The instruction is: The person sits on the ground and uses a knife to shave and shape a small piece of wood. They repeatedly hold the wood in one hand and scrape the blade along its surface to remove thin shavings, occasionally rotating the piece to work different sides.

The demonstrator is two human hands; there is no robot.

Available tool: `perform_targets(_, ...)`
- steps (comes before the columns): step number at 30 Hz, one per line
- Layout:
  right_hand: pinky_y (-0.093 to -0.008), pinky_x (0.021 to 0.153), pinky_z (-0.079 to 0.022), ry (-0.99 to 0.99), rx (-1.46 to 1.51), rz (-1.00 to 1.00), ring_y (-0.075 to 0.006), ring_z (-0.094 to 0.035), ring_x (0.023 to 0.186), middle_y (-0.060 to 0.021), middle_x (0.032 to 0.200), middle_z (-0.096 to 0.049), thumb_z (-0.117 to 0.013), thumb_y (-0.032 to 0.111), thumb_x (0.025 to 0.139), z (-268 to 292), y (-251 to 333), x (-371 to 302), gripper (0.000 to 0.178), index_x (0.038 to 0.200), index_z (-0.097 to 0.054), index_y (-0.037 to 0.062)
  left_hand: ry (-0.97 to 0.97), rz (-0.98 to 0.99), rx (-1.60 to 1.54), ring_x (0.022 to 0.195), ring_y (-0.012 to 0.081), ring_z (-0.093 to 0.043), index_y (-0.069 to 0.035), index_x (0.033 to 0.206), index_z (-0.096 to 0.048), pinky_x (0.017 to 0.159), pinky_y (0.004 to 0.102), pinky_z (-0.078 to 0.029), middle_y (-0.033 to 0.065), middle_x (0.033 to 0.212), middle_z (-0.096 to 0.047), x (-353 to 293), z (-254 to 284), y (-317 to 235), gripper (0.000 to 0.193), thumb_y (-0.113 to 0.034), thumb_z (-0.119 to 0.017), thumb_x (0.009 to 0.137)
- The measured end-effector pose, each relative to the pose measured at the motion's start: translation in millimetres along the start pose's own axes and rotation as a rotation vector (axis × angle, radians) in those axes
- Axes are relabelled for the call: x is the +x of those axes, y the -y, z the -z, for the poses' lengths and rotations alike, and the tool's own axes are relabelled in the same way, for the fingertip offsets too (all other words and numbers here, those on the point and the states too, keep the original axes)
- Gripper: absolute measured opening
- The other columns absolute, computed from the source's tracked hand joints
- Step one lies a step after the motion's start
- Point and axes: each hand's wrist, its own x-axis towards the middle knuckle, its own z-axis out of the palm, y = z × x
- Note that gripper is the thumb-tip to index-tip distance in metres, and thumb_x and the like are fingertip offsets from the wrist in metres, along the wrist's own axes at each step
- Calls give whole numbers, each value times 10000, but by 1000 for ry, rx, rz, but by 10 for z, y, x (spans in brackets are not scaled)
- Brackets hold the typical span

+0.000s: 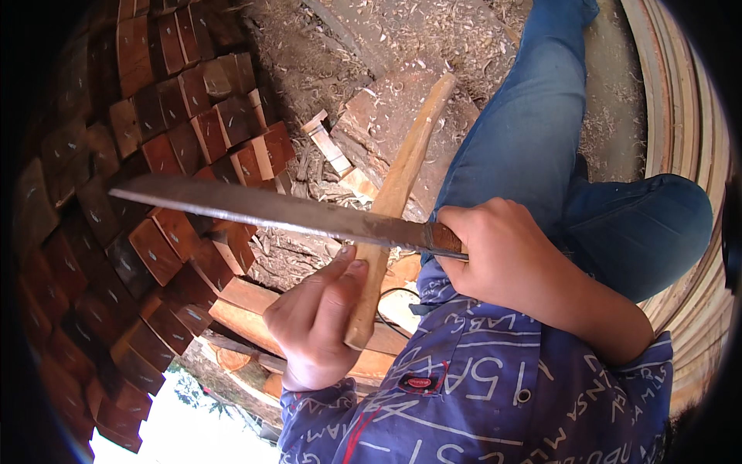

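Observation:
A long-bladed machete [286,214] lies across the view, its tip toward the left. My right hand [506,251] is closed around its short wooden handle [442,238]. Under the blade, a shaped wooden stick [402,170] slants from near my body up to the far side, where it narrows. My left hand [321,317] grips the near end of this stick, thumb and fingers pressed against it just below the blade. The blade crosses over the stick close to my left fingertips; whether it touches the wood I cannot tell.
Stacked wooden blocks [170,170] rise along the left. Behind the stick stands a broad wooden chopping block [456,116], with wood shavings [402,35] on the ground. Long planks [680,100] curve along the right. Split logs [255,313] lie near my left hand. My jeans-covered leg [525,116] stretches forward.

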Motion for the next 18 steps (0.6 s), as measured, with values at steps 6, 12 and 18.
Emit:
perform_targets(6,-495,661,-531,-88,-35,-17,-414,-663,717,-204,735,-669,-697,181,788,-65,-193,102,185,879,-711,21,154,108,-38,669,255,-694,-50,1060,-660,583,330,-536,124,916,-733,32,-154,148,418,-5,-763,657)
perform_targets(12,-494,655,-525,21,68,66,-403,-664,694,-204,717,-664,-686,199,814,24,167,-68,196,876,-708,14,22,34,57,666,245,-711,-18,986,-679,575,311,-550,127,869,-737,29,300,-60,346,-14,-780,654)
perform_targets(18,-484,656,-533,61,82,131,-386,-676,665,-188,669,-662,-693,340,864,-131,246,-114,330,866,-718,11,101,-32,288,566,212,-672,-45,886,-669,486,312,-487,90,725,-700,5,604,-277,286,-61,-825,646)
